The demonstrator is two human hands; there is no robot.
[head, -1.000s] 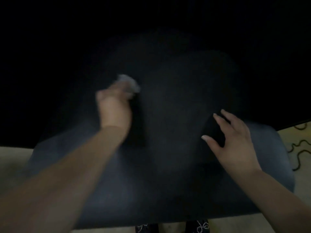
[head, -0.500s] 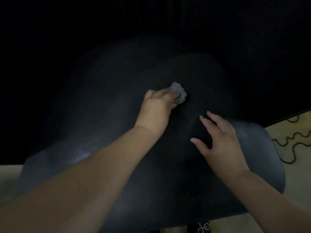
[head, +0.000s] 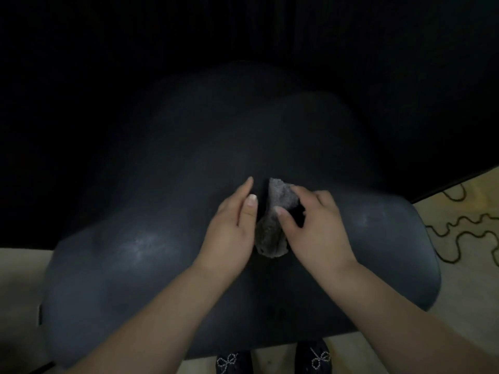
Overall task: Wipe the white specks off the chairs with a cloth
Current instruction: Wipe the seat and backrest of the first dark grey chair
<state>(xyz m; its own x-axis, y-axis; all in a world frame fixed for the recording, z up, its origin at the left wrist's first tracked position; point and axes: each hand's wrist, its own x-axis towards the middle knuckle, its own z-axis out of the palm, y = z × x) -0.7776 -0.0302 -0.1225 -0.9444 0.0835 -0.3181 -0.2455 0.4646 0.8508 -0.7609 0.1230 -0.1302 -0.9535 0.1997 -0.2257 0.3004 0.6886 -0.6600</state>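
1. While the head view looks steeply down, a dark chair (head: 113, 279) with a rounded seat fills most of the scene, its far part fading into blackness.
2. Over the middle of the seat, the two hands sit close together with a crumpled grey cloth (head: 272, 228) between them.
3. On the right, the right hand (head: 316, 228) grasps the cloth, its fingers (head: 297, 188) curled over the far end and its thumb pressed on the cloth's face.
4. On the left, the left hand (head: 229, 233) lies just beside the cloth with straight, released fingers and its thumb pointing far; whether it touches the cloth cannot be told.
5. Faint pale smudges show on the seat to the left of the hands and again to the right near the seat's edge.
6. Beyond the right edge of the chair, a pale floor (head: 469, 265) carries a dark squiggly pattern.
7. At the near edge, below the seat, two dark shoes (head: 313, 357) with small bead bows stand on the floor.
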